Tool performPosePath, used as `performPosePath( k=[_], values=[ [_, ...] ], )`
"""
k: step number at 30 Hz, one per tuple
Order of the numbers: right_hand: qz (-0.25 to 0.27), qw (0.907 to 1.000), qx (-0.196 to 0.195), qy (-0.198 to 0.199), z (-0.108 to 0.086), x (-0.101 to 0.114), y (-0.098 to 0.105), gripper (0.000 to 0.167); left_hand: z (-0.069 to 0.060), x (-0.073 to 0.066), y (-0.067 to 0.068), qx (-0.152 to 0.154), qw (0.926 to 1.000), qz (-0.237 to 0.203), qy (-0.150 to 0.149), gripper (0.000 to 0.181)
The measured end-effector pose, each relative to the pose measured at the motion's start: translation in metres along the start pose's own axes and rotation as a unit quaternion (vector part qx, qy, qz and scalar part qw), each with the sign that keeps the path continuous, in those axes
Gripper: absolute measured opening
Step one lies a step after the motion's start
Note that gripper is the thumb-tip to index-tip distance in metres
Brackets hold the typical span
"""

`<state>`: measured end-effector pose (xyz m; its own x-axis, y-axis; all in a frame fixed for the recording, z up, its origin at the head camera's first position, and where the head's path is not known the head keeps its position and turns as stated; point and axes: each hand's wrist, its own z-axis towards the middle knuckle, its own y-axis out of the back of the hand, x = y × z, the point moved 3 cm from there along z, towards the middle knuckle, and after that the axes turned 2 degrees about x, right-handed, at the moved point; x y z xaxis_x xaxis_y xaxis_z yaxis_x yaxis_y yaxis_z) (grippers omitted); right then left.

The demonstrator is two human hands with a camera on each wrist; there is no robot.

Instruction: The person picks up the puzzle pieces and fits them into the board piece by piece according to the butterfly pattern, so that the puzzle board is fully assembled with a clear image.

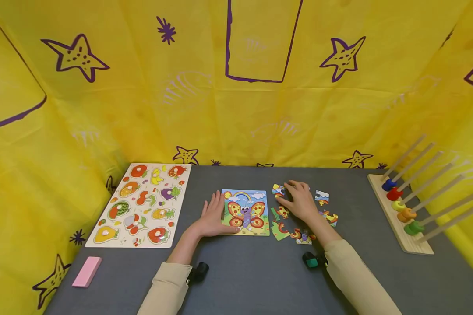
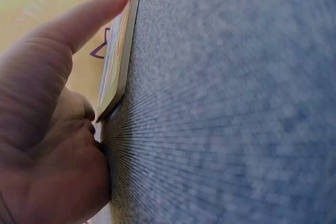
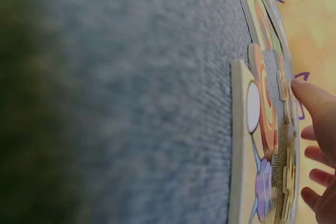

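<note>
Beige sleeves lie nearest. Left hand, grip released, rests at the butterfly board, thumb on its lower edge. Right hand, grip loose, nothing visibly held, is over loose puzzle pieces on the tabletop; edge-lifting seems advisable.
</note>
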<state>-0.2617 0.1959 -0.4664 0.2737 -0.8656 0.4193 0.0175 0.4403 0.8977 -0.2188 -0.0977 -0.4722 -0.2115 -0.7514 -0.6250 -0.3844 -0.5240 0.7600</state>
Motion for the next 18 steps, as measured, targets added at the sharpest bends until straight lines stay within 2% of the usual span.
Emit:
performPosePath(
  k=[5,11,18],
  values=[
    [0.017,0.9998,-0.009,-0.008,0.0029,0.0003,0.0009,0.056,-0.0016,0.0005,-0.0021,0.001,0.9996,-0.017,-0.023,0.119],
    [0.052,0.9983,-0.021,-0.013,0.006,0.0035,0.0011,0.038,-0.0044,0.0026,-0.0029,-0.004,0.9993,-0.021,-0.031,0.118],
    [0.069,0.9967,-0.027,-0.032,0.0094,0.0052,0.0004,0.038,-0.0047,0.0034,-0.0028,-0.015,0.9989,-0.018,-0.041,0.116]
  ],
)
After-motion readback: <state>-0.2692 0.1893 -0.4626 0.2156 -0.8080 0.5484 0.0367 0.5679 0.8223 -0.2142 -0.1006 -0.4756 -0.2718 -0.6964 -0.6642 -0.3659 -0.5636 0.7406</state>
